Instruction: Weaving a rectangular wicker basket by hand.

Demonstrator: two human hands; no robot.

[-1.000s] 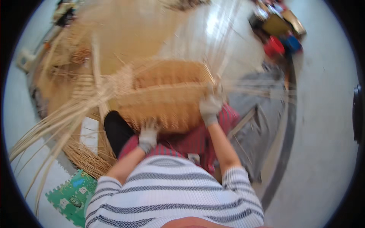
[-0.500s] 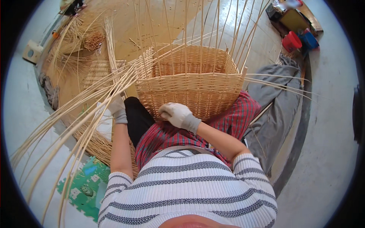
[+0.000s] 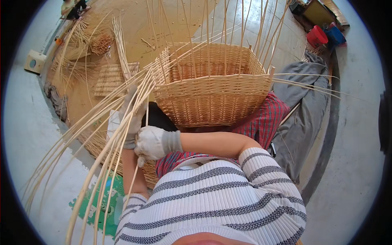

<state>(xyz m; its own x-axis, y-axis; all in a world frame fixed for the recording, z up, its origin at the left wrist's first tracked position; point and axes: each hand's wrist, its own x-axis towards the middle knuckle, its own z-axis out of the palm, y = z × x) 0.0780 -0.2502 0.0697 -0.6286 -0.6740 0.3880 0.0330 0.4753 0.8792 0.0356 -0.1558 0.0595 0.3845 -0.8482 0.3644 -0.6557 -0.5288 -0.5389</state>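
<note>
A rectangular woven wicker basket (image 3: pixel 212 100) rests across my lap, its long upright stakes (image 3: pixel 208 36) rising from the sides. From its left corner a loose bundle of pale wicker rods (image 3: pixel 110 134) fans out toward the lower left. My left hand (image 3: pixel 132 116), in a white glove with a grey cuff, is by that corner behind the rods, which partly hide its fingers. Just below and to the right, my gloved right hand (image 3: pixel 151 143) is closed around one wicker rod, which comes out beneath the fingers.
Bundled wicker (image 3: pixel 81 45) and a woven mat (image 3: pixel 114 77) lie on the floor at left. A green foam mat (image 3: pixel 96 208) is at lower left. Grey cloth (image 3: pixel 306 118) lies right of my lap. A red bucket (image 3: pixel 316 36) stands far right. Another person (image 3: pixel 73 9) sits far left.
My right hand has moved left from the basket's front and closed on a rod near my left wrist. The left hand is higher among the rods. The basket appears slightly further right.
</note>
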